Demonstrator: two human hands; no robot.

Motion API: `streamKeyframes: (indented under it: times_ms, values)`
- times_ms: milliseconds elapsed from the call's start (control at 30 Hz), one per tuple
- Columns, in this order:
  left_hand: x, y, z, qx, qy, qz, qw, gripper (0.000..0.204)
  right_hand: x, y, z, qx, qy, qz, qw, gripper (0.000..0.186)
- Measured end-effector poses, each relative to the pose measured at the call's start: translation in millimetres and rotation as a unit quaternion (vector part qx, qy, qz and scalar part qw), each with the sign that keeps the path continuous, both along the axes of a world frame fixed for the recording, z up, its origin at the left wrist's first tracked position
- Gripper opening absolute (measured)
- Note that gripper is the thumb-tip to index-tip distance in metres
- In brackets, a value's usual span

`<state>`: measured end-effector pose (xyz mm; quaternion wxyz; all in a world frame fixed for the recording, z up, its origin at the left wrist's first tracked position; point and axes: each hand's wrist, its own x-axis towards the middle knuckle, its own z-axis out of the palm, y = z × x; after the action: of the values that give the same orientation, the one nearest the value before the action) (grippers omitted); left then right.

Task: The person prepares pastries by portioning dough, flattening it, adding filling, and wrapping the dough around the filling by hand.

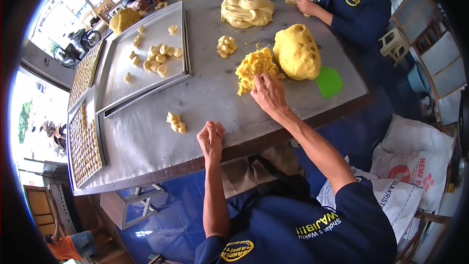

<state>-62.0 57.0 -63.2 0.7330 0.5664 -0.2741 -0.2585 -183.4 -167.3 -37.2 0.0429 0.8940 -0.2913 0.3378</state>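
My right hand (pixel 269 93) reaches into a heap of crumbly yellow dough (pixel 255 66), its fingertips bent down onto the near edge of the heap. Close against that heap sits a large smooth yellow dough mass (pixel 298 51) with finger-sized dents in its top. My left hand (pixel 211 138) is closed over the table near its front edge; whatever its fingers hold is hidden. A small pile of pale dough pieces (pixel 176 122) lies to its left. Farther off, beyond the crumbly heap, are another pile of small dough balls (pixel 226 46) and a big pale folded dough (pixel 247 11).
A metal tray (pixel 117 80) at left carries loose dough balls. Trays (pixel 85 139) filled with rows of small pieces line the left edge. A green scraper (pixel 330 82) lies right of the yellow mass. Two people work across the metal table (pixel 146 151). White sacks (pixel 405 166) stand behind me.
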Motion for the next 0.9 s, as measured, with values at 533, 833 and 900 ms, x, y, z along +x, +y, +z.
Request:
streamKeyframes:
  times_ms: [533, 833, 900]
  values:
    - [4.2, 11.3, 34.9, 0.153, -0.074, -0.122, 0.978, 0.028, -63.7, 57.3, -6.3, 0.205, -0.030, 0.049, 0.977, 0.043]
    - [14.3, 26.8, 42.0, 0.264, -0.430, 0.005, 0.863, 0.017, -68.2, 56.5, -7.7, 0.236, -0.107, 0.066, 0.964, 0.037]
    - [13.5, 30.9, 35.2, 0.242, -0.403, 0.061, 0.881, 0.015, -71.4, 51.5, -10.4, 0.263, -0.150, 0.071, 0.950, 0.033]
